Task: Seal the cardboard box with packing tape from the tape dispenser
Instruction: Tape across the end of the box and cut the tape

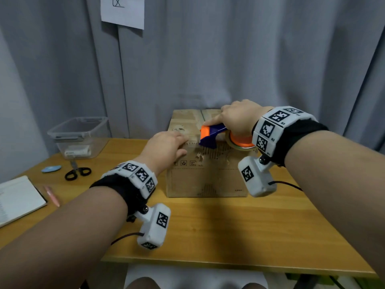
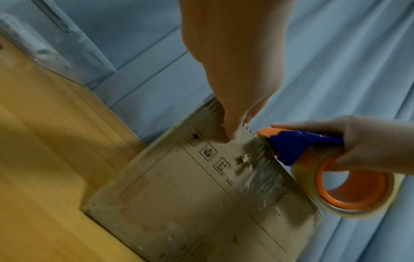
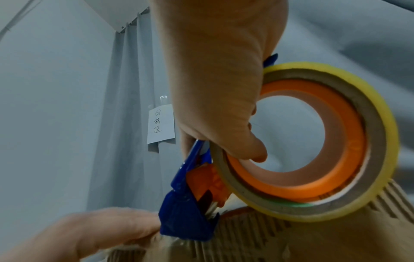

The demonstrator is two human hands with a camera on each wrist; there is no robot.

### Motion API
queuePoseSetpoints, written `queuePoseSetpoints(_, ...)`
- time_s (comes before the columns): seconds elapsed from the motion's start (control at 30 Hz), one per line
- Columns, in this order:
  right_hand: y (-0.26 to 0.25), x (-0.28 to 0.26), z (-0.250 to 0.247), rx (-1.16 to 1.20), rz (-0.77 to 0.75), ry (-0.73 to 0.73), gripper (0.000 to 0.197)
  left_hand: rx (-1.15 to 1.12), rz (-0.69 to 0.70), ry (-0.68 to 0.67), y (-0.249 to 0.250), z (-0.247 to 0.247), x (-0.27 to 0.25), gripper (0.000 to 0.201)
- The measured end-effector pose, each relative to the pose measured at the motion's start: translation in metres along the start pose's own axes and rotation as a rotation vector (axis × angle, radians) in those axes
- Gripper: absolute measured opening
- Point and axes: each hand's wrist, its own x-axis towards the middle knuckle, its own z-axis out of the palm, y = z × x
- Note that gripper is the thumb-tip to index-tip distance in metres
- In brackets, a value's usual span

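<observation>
Grey curtain backdrop, wooden surface [image 1: 208,226] in front of it; right hand [image 1: 237,119] has its grip closed round the blue-and-orange handheld tape dispenser [image 1: 210,135], thumb hooked through the orange core of the clear packing tape roll [image 3: 313,141]; dispenser's blue nose sits on the top front edge of the worn brown cardboard box [image 1: 206,178], roll hanging just past that edge; left hand [image 1: 166,147] rests on the box top just left of the dispenser, fingers fairly straight and pressing down at the edge, holding nothing; box stands mid-surface, near the curtain, its top flaps shut, front face scuffed with torn paper; well to the left: clear plastic lidded tub [image 1: 79,136], black-handled scissors [image 1: 77,172], small blue oval object [image 1: 51,169], open white notebook [image 1: 18,197], pink pen [image 1: 52,196]; white paper sheet [image 1: 123,11] with handwriting pinned to the curtain above.
</observation>
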Motion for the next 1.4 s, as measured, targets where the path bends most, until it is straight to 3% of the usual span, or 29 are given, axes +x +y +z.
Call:
queuePoseSetpoints(0.3, -0.016, 0.001, -0.015, 0.127, 0.001, -0.012, 0.049, 0.045, 0.046, 0.024, -0.017, -0.002, 0.0, 0.039)
queuePoseSetpoints(0.5, -0.051, 0.015, -0.041, 0.122, -0.033, 0.063, 0.062, 0.03, -0.118, -0.026, -0.044, -0.014, -0.017, 0.031)
queuePoseSetpoints(0.57, -0.047, 0.013, -0.043, 0.109, -0.034, 0.057, 0.068, 0.016, -0.181, -0.07, -0.039, -0.014, -0.014, 0.031)
queuePoseSetpoints(0.77, -0.032, 0.005, -0.032, 0.049, -0.029, 0.099, 0.058, 0.028, -0.272, -0.133, -0.033, -0.011, -0.009, 0.029)
queuePoseSetpoints(1.07, 0.008, -0.038, -0.02, 0.09, 0.075, 0.04, 0.05, 0.089, -0.217, -0.099, -0.028, -0.013, -0.007, 0.022)
queuePoseSetpoints(1.4, -0.002, -0.037, -0.005, 0.121, 0.061, 0.016, 0.05, 0.111, -0.194, -0.298, -0.018, -0.016, -0.004, 0.057)
